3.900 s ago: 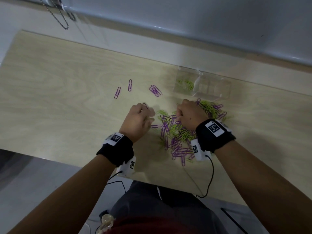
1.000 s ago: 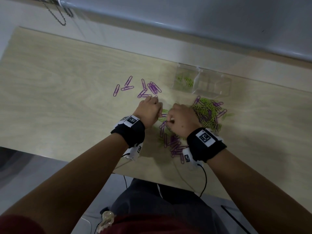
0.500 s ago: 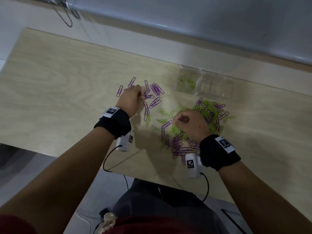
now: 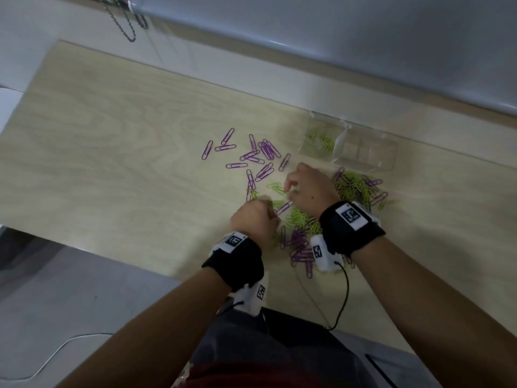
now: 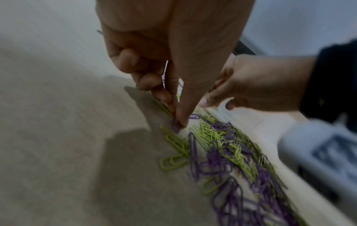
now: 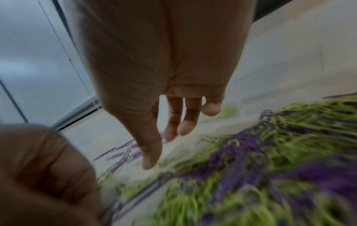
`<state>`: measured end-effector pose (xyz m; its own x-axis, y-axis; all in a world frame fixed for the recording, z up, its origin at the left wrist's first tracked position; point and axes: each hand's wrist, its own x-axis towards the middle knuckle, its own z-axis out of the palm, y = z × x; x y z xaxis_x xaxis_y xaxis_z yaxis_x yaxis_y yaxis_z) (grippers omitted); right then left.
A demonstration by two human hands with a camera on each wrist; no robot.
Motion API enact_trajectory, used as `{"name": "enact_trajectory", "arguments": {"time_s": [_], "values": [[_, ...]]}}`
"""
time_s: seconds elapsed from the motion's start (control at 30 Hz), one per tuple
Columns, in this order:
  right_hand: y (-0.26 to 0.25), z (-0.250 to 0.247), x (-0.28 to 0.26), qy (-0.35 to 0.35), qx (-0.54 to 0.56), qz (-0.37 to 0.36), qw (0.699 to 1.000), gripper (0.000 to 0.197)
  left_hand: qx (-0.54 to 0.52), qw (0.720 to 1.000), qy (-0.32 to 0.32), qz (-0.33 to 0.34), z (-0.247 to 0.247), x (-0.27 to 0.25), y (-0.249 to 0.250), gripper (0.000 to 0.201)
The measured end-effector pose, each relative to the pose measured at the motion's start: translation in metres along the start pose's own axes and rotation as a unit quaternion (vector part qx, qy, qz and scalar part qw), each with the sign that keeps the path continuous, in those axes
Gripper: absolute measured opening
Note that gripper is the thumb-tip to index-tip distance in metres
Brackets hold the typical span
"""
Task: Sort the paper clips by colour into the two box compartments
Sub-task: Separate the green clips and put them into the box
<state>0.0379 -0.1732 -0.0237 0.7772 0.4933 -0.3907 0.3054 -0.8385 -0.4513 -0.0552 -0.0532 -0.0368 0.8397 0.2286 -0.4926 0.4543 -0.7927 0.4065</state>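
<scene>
Fingers (image 5: 174, 113) of the left hand (image 4: 253, 219) pinch a purple paper clip (image 5: 175, 126) at the mixed pile's (image 4: 302, 219) left edge; the right hand (image 4: 310, 189), fingers loosely spread, hovers just beyond.

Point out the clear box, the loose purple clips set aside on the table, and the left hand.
clear box (image 4: 363, 158), head view, floor of its bare right compartment.
loose purple clips (image 4: 267, 149), head view, middle of the densest cluster.
left hand (image 4: 253, 219), head view, back of the hand.
</scene>
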Motion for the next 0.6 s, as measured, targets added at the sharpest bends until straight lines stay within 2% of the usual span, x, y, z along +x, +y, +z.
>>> {"name": "enact_trajectory", "arguments": {"time_s": [0.07,0.17,0.23,0.33,0.47,0.6], "values": [[0.002,0.008,-0.011,-0.031,-0.032,-0.027,0.999,0.006,-0.031,0.999,-0.012,-0.016,-0.001,0.002,-0.003,0.013],[0.007,0.022,-0.016,-0.026,-0.046,-0.049,0.997,0.008,-0.124,0.992,0.008,-0.021,-0.008,0.004,-0.012,0.021],[0.008,0.027,-0.016,-0.01,-0.043,-0.05,0.998,0.007,-0.207,0.978,0.015,-0.02,-0.021,0.009,-0.021,0.023],[0.01,0.033,-0.018,-0.018,-0.076,-0.06,0.995,0.008,-0.311,0.95,0.03,-0.023,-0.046,0.028,-0.035,0.014],[0.01,0.033,-0.022,-0.041,-0.126,-0.083,0.988,0.011,-0.192,0.974,0.118,0.027,-0.07,0.059,-0.046,0.007],[0.006,0.017,-0.016,-0.002,-0.081,-0.087,0.993,0.011,-0.116,0.983,0.135,0.048,-0.065,0.063,-0.05,0.012]]}}
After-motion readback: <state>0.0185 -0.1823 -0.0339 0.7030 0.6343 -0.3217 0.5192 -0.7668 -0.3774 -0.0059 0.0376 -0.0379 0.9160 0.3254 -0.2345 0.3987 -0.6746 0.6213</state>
